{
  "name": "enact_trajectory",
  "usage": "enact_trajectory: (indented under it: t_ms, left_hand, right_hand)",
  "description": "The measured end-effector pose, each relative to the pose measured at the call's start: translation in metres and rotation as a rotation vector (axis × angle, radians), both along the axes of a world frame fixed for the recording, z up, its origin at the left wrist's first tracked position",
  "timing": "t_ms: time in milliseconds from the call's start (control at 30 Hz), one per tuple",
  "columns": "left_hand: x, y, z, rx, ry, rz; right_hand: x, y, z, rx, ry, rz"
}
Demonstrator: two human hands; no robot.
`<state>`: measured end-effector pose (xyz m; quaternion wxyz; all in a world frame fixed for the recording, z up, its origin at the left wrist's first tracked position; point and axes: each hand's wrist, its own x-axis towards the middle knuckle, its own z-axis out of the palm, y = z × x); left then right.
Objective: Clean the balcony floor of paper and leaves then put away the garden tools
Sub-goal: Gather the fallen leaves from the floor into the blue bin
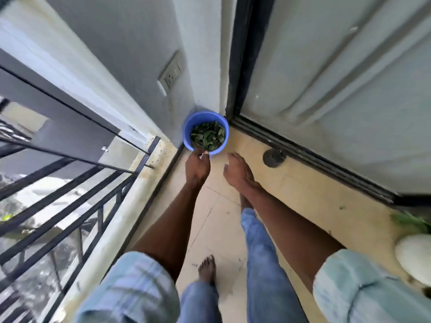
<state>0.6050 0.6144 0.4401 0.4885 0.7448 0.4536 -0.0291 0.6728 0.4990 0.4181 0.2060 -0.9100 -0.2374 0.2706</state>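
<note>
A blue bucket (206, 131) stands on the balcony floor (303, 190) in the corner, up toward twelve o'clock from the person, with the white wall behind it and the dark track of the sliding door (326, 157) just off its two o'clock side. Inside the bucket lies a loose heap of green leaves (207, 136) that covers the bottom; the blue inner wall shows bare above them.

The left hand (197, 167) reaches to the bucket's near rim at six o'clock. Its fingers (202, 155) are pinched together on something small and pale at the rim; whether this is a scrap of paper or the rim itself cannot be told through the blur. The right hand (238, 170) hangs just beside the bucket at about five o'clock, apart from it, with its fingers slack and spread and nothing in them.

A round dark floor drain (274, 157) sits at three o'clock from the bucket, close to the door track. A few small bits of leaf litter (341, 207) lie scattered on the tiles farther out at four o'clock. At the right edge a white pot (415, 257) with green foliage (412, 223) stands on the floor. The black railing (70, 194) runs along the nine o'clock side. Two bare feet (207, 268) stand on the tiles.
</note>
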Motion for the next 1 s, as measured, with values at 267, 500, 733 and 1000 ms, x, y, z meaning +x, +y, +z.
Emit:
enact_trajectory:
  t_ms: [267, 500, 733, 1000]
  left_hand:
    - [-0.135, -0.155, 0.141, 0.074, 0.071, -0.426]
    - [-0.232, -0.298, 0.153, 0.204, 0.257, -1.026]
    - [-0.285, -0.482, 0.154, 0.360, 0.182, -1.519]
    - [-0.395, -0.708, 0.158, 0.368, 0.082, -1.893]
  right_hand:
    - [-0.175, -0.159, 0.156, -0.018, 0.085, -0.342]
    - [-0.317, -0.313, 0.176, -0.123, 0.180, -0.797]
    - [-0.439, -0.486, 0.180, -0.100, 0.293, -1.208]
    - [-0.569, -0.678, 0.184, -0.050, 0.256, -1.569]
